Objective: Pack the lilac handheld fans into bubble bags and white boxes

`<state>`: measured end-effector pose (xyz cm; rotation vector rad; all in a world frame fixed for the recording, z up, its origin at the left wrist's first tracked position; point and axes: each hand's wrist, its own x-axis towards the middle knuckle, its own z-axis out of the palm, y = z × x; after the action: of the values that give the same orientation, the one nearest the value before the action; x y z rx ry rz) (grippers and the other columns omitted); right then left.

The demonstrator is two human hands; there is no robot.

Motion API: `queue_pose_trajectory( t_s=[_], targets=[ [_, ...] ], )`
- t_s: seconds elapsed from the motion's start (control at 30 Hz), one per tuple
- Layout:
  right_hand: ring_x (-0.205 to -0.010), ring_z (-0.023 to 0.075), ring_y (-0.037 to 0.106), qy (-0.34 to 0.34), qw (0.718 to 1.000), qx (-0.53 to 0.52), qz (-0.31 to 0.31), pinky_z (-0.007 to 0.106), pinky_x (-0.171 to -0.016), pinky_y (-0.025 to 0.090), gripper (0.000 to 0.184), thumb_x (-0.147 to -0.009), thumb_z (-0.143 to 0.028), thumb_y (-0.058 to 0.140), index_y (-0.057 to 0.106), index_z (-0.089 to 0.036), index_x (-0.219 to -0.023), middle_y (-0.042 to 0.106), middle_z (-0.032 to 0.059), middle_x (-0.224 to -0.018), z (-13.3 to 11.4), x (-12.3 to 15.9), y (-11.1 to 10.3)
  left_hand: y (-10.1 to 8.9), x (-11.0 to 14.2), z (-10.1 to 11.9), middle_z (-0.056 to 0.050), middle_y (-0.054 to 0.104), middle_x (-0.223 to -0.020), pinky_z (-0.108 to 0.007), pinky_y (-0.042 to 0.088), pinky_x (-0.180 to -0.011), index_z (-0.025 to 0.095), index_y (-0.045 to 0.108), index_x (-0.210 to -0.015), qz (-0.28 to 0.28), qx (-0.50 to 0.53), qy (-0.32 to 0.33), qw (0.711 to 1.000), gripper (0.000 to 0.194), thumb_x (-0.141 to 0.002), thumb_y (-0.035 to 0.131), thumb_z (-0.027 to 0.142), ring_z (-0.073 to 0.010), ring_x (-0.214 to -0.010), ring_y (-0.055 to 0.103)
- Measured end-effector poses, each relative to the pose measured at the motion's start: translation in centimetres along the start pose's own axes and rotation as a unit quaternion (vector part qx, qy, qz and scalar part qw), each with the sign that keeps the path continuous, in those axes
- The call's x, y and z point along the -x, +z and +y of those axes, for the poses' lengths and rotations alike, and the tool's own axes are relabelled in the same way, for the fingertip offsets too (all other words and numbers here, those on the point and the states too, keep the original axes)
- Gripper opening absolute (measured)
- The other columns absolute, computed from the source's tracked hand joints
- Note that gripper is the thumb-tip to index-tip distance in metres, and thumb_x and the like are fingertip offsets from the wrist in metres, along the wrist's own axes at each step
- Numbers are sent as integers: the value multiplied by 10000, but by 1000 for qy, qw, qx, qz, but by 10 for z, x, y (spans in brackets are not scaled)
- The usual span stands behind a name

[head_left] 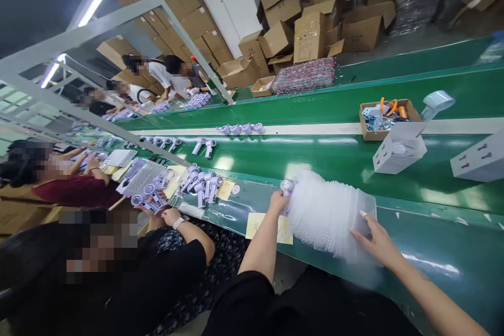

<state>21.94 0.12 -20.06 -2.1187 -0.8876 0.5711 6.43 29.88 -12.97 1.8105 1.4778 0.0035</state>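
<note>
My left hand [279, 201] is closed around a lavender handheld fan [287, 187], most of it hidden by the fingers. The fan is beside the left end of a thick row of translucent white packing bags [328, 215] on the green work surface. At the right end of that row is my right hand [372, 241], its thumb and index finger apart and the fingertips at the outermost bag. Partly under the row, near my left forearm, lies a yellow paper [255, 224] with handwriting.
Left of me a co-worker [157, 252] handles similar fans beside a pile of fans [202, 184]. Across the belt [323, 155] stand a carton of tools and parts [372, 134], an open white box [399, 152] and another white box [480, 157]. A metal frame [189, 44] slants overhead.
</note>
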Motion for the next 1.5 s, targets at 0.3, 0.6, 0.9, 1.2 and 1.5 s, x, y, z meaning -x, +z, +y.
queue_pose_trajectory(
  t_s=[0.3,0.6,0.9,1.2,1.5],
  targets=[
    [-1072,322,569,129,962,-228,72,499,-897,471,482,-789,-595,485,568,-210,-1066,610,138,-1148,-25,13,-58,-22,77,45,-31,630,-761,-228,407,-614,155,630,-842,19,260,113,959,261,-660,628,343,-156,-688,559],
    [-842,224,664,219,755,-618,-20,334,-692,578,380,-711,-359,714,570,-211,-1030,696,63,-931,-30,41,-118,141,198,98,-123,607,-1087,-378,436,-843,130,557,-1122,-231,-68,395,887,468,-787,590,455,-256,-1003,551],
    [-735,163,643,330,689,-645,-5,298,-645,596,341,-697,-200,729,574,-246,-997,658,9,-839,40,105,-177,159,184,78,-139,606,-881,-369,407,-755,93,617,-847,-176,-471,514,695,172,-831,446,109,-250,-909,528],
    [-719,149,601,224,661,-686,-204,320,-629,566,526,-658,-153,725,516,-256,-1130,603,2,-852,-16,126,-175,178,209,122,43,511,-558,-208,340,-530,139,574,-667,-274,61,200,939,62,-640,630,145,-88,-537,451],
    [-680,150,565,278,749,-585,-136,333,-562,546,393,-680,-218,709,544,-226,-1037,567,8,-865,-7,123,-169,166,219,126,32,516,-568,-212,337,-543,131,588,-687,-271,247,190,911,180,-640,677,280,-78,-528,440]
  ],
)
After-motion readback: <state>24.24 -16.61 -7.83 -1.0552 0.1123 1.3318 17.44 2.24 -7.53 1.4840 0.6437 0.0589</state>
